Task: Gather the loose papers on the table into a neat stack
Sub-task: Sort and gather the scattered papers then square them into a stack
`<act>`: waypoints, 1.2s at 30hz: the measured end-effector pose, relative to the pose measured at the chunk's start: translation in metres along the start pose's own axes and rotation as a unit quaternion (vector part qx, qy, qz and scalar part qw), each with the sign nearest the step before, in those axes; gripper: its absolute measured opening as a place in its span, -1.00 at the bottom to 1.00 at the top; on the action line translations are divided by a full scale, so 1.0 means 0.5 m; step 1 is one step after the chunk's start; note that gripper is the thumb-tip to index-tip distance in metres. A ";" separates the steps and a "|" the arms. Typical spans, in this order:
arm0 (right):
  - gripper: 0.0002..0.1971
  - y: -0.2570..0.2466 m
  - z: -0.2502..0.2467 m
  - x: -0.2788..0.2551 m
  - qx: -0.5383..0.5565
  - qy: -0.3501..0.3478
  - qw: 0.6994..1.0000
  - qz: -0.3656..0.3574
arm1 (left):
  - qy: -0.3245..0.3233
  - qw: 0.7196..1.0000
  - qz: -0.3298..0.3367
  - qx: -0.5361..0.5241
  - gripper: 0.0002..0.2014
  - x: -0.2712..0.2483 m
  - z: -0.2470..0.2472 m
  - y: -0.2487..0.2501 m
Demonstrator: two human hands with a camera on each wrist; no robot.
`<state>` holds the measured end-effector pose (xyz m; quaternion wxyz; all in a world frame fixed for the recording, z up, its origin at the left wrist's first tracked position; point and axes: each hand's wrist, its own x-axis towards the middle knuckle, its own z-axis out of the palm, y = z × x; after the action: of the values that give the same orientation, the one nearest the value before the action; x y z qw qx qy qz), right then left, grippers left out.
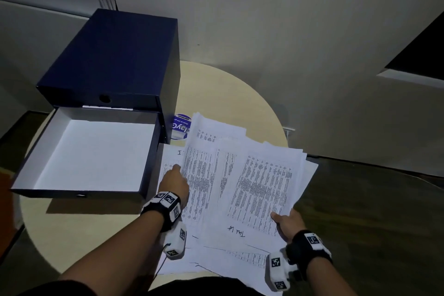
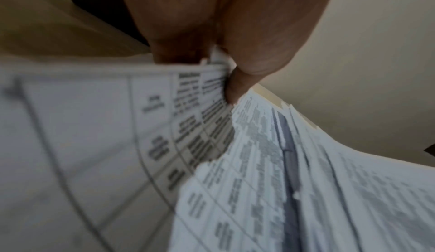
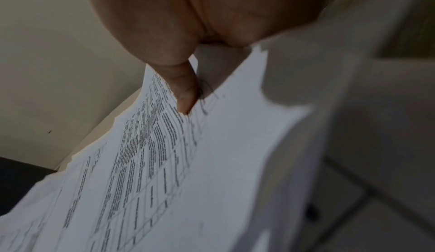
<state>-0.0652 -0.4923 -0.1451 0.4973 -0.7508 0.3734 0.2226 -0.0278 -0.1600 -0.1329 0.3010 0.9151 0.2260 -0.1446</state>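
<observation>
Left hand (image 1: 174, 181) and right hand (image 1: 288, 222) both pinching opposite edges of fanned white printed paper sheets (image 1: 240, 175), thumbs on top.

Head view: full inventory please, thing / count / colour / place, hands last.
printed papers: many, exact count unclear, white with black tables and text, fanned loosely over the table's right half, some lifted by both hands
round table: one, pale beige, centre
drawer box: one, dark navy, on the table's left rear
open drawer: one, navy outside, white inside, pulled out toward the person; nothing visible in it
round sticker: one, blue and white, on the table between box and papers
wrist cameras: two, white with black markers, on black straps
left hand: grips the papers' left edge
right hand: pinches the papers' near right corner
</observation>
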 end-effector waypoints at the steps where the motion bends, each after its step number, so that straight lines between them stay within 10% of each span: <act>1: -0.11 -0.006 0.004 -0.005 0.001 0.004 1.000 -0.001 | 0.006 1.000 0.005 -0.002 -0.82 -0.010 -0.001 0.010; 9: -0.15 -0.022 0.037 -0.015 -0.024 0.015 1.000 0.004 | 0.146 0.979 0.140 -0.038 -0.62 -0.110 -0.094 0.130; 17: -0.15 -0.026 0.022 -0.013 -0.005 0.016 1.000 0.009 | 0.374 0.868 0.243 -0.220 -0.57 -0.175 -0.309 0.247; 22: -0.31 -0.030 0.022 -0.015 0.044 0.002 0.999 0.020 | 0.262 0.897 0.186 -0.304 -0.87 -0.139 -0.284 0.249; 30: -0.77 -0.041 -0.001 -0.032 0.307 -0.091 0.936 0.147 | -0.032 0.991 -0.048 -0.121 -0.47 -0.089 -0.005 0.074; 36: -0.37 -0.011 0.003 -0.057 0.255 -0.167 0.952 -0.002 | -0.116 0.985 -0.034 -0.123 -0.42 -0.081 0.061 0.020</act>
<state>-0.0786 -0.4801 -0.1227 0.7279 -0.5516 0.3283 0.2412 -0.0616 -0.1991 -0.1355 0.4299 0.8399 0.2369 -0.2314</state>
